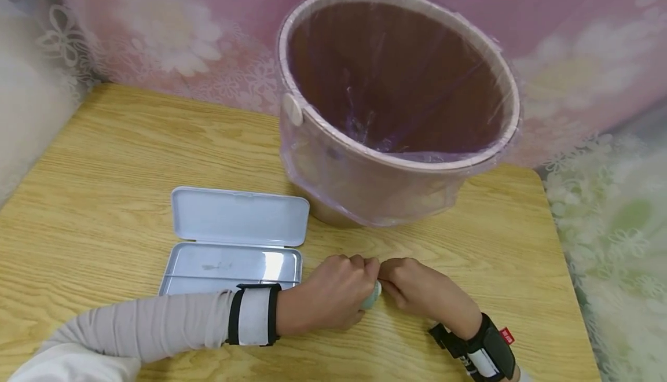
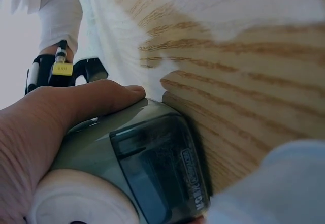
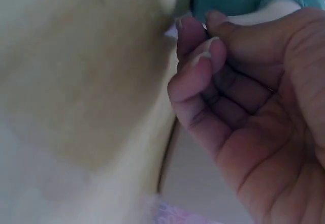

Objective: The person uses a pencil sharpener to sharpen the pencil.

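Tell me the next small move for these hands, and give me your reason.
Probably a light pull with the right hand, away from the green device: the left hand grips its body, while the right hand's curled fingers come up close to it. What they pinch, if anything, is hidden, so gentle seems safest.

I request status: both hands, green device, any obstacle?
Left hand: gripping green device. Right hand: beside, fingers curled, contents unclear. Bucket beyond, apparently not obstructing.

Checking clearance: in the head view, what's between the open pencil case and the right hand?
The left hand, gripping what looks like a pale green pencil sharpener; head view shows it.
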Tool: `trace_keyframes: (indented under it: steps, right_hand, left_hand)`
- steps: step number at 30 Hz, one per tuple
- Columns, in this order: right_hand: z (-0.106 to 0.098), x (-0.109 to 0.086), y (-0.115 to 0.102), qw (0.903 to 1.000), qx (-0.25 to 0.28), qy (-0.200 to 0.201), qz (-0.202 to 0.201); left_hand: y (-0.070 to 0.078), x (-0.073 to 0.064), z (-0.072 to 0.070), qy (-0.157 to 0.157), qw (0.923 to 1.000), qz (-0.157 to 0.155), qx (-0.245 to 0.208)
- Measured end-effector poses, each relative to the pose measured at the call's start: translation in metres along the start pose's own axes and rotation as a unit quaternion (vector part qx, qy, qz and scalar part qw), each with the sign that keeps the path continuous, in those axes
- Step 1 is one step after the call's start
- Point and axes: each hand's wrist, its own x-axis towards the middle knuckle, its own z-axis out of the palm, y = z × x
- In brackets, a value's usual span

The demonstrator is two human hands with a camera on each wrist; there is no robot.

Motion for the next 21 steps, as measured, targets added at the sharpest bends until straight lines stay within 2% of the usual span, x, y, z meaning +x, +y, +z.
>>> trace_keyframes:
  steps: [6,9,13,16,18,21]
  right_hand:
    - [0.007,-0.009,-0.007,0.9957,0.087,-0.031,-0.01]
    - [0.005,-0.015,-0.011,0.9886,0.14,-0.048,-0.028]
    - [-0.008,-0.022,-0.017,0.979,0.185,-0.059,-0.063]
    - [-0.022,-0.027,-0.02,0.9767,0.191,-0.04,-0.088]
    - [-0.03,-0.029,-0.02,0.9794,0.177,-0.009,-0.098]
    - [-0.038,-0.029,-0.017,0.9853,0.137,0.046,-0.09]
  left_hand:
    - [0.0,0.0,0.001,0.012,0.9999,-0.004,0.008]
    - [0.001,0.0,0.001,0.01,0.9999,-0.009,0.005]
    - [0.001,-0.001,0.001,0.0,0.9999,-0.013,-0.001]
    - [0.0,-0.001,0.0,-0.002,0.9999,-0.012,-0.009]
    - [-0.001,0.0,-0.001,-0.001,0.9999,-0.011,-0.012]
    - [-0.001,0.0,0.0,0.002,0.9997,-0.011,-0.02]
